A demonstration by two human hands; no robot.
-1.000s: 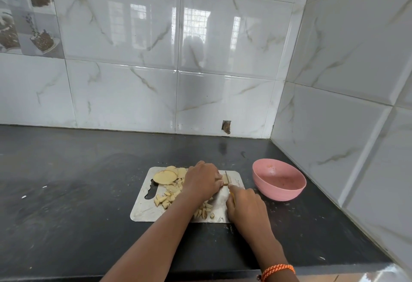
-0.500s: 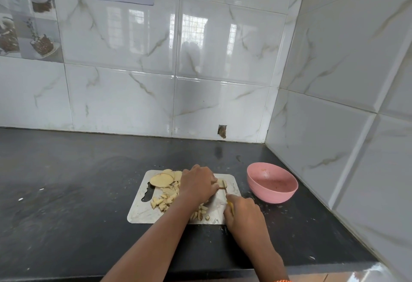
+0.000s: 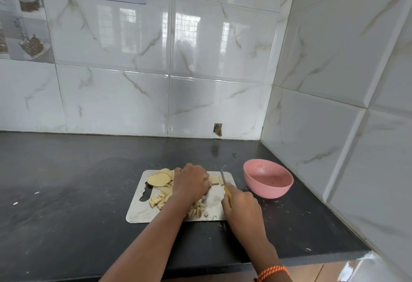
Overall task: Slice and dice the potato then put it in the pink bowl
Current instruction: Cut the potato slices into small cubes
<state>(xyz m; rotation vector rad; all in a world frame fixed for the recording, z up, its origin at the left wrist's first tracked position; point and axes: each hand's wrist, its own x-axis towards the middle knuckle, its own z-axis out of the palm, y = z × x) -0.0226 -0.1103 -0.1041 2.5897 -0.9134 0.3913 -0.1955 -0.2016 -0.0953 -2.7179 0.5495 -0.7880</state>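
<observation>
A steel cutting board lies on the black counter. Round potato slices are stacked at its far left and several diced bits lie near its front. My left hand holds down a stack of potato strips with curled fingers. My right hand grips a yellow-handled knife, whose blade stands at the strips' right end. The pink bowl sits to the right of the board, with no potato in it.
Tiled walls meet in a corner behind and to the right of the bowl. The black counter stretches to the left of the board, with small white specks on it. Its front edge runs just below my forearms.
The view has tilted up and shifted slightly. My hands stay on the board, with the knife blade still working at the strips' right end.
</observation>
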